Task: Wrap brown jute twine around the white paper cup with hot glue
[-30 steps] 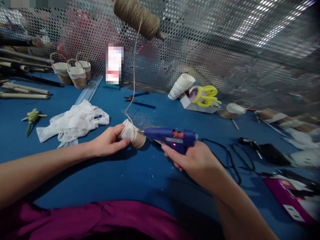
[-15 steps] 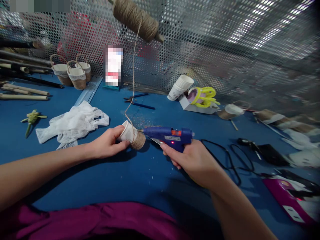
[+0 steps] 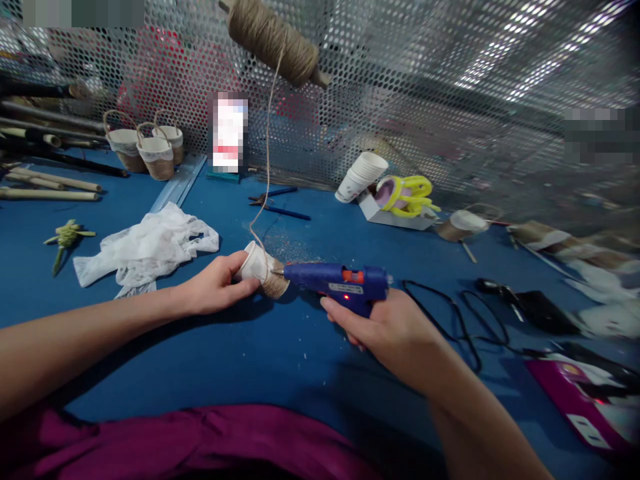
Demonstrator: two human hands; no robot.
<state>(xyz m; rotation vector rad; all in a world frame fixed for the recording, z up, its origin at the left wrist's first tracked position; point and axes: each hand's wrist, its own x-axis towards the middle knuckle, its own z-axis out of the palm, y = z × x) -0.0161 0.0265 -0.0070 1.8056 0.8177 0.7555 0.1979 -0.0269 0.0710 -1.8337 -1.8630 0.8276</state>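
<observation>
My left hand [image 3: 220,285] grips the open end of a white paper cup [image 3: 254,262], which lies tilted with its base to the right. Brown twine is wound around the cup's lower part, and a strand of twine [image 3: 269,133] runs from it up to a large spool [image 3: 273,43]. In my right hand [image 3: 383,327] is a blue glue gun [image 3: 335,281] with a lit red light. The gun's nozzle tip is at the twine-wrapped side of the cup; whether it touches cannot be made out.
White lace [image 3: 150,247] lies left of the cup, with small twine-handled baskets [image 3: 156,159] behind it. Pliers [image 3: 283,210], stacked cups [image 3: 361,177] and a box [image 3: 395,217] with yellow tubing stand farther back. A black cord [image 3: 450,303] and a magenta power strip [image 3: 550,387] are at right.
The glue gun in my right hand has shifted slightly down, its nozzle now lower at the twine. My left hand and the cup have barely moved.
</observation>
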